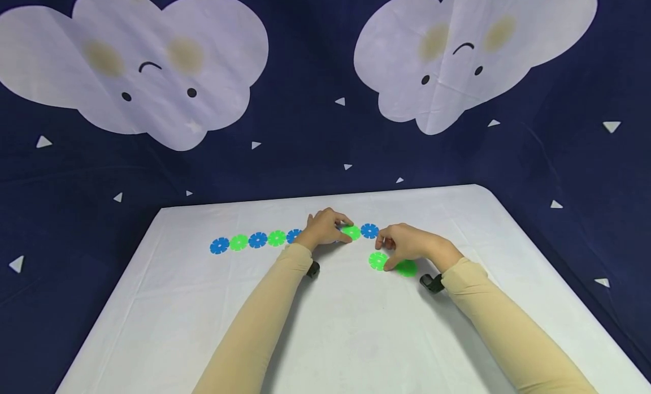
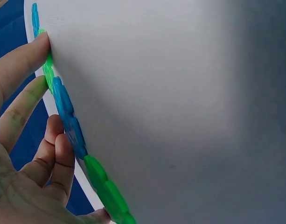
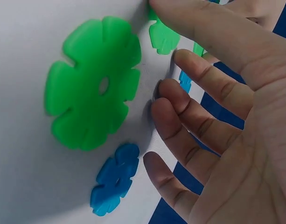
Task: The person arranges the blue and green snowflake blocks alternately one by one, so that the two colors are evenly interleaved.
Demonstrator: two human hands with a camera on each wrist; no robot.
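Observation:
Flat blue and green notched discs lie in a row across the white table. My left hand (image 1: 324, 229) pinches a green disc (image 1: 352, 232) in that row, thumb and forefinger at its edges; a blue disc (image 1: 369, 230) is just right of it. Below the row, my right hand (image 1: 408, 242) reaches over another green disc (image 1: 377, 261), thumb tip at its edge and fingers loosely bent. A further green disc (image 3: 87, 93) lies beneath this hand, beside a blue disc (image 3: 115, 179) that the hand hides in the head view.
The row runs left through a green disc (image 1: 277, 238) to a blue disc (image 1: 220, 246) at its end. My left hand covers part of it. A dark blue cloth (image 1: 305, 168) with white clouds hangs behind the white table (image 1: 178, 303).

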